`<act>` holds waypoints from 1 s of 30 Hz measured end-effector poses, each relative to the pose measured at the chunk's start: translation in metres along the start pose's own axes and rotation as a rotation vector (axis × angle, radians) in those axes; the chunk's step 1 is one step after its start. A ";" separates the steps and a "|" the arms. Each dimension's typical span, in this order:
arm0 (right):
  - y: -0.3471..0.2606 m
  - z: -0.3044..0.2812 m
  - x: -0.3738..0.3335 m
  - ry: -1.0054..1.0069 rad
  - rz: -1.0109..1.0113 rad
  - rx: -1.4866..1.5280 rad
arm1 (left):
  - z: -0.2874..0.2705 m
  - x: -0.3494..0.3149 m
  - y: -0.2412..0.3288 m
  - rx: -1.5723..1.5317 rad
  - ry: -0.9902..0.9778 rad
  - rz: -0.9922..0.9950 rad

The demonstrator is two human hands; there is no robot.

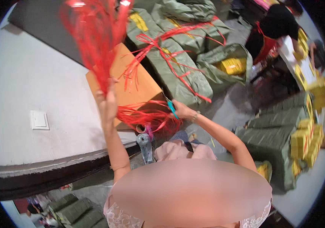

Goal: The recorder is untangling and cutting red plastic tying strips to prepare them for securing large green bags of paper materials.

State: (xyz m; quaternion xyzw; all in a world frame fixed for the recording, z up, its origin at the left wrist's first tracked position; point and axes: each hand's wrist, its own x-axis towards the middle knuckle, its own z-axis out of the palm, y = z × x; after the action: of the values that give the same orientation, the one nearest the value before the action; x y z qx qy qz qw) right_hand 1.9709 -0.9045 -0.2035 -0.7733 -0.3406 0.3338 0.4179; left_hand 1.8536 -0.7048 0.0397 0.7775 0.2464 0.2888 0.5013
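My left hand (108, 100) is closed round a large loop-like bundle of shiny red plastic twine (94, 41), which rises toward the top of the head view. My right hand (183, 110) grips a teal-handled tool (171, 109) that looks like scissors; its tip points toward the cardboard box (139, 78), and its exact shape is partly hidden by my fingers. Between both hands hangs a second bunch of red twine (141, 116), draped over the front edge of the box. More red strands (170, 57) lie across the box and the green sacks.
Stuffed green woven sacks (185, 76) stand behind the box, one sack (208, 62) gaping with yellow packs (232, 66) inside. More green sacks (270, 133) are stacked at right. A white wall (14, 91) borders the left. A plastic roll (143, 140) stands below the box. Another person (272, 26) bends at upper right.
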 end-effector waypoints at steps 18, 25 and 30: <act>-0.012 -0.233 -0.021 -0.320 -0.086 0.616 | 0.149 0.028 -0.082 -0.605 -0.557 -0.441; -0.018 -0.294 0.003 -0.484 -0.175 0.836 | 0.199 0.007 -0.083 -0.194 -0.328 -0.254; -0.012 -0.339 0.013 -0.535 -0.143 0.827 | 0.230 -0.012 -0.073 0.030 -0.253 -0.134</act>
State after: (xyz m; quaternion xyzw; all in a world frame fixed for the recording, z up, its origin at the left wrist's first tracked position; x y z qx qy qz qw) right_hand 2.2459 -1.0311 -0.0507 -0.4048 -0.3272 0.5980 0.6095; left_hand 1.9982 -0.8316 -0.1062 0.7967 0.2370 0.1508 0.5351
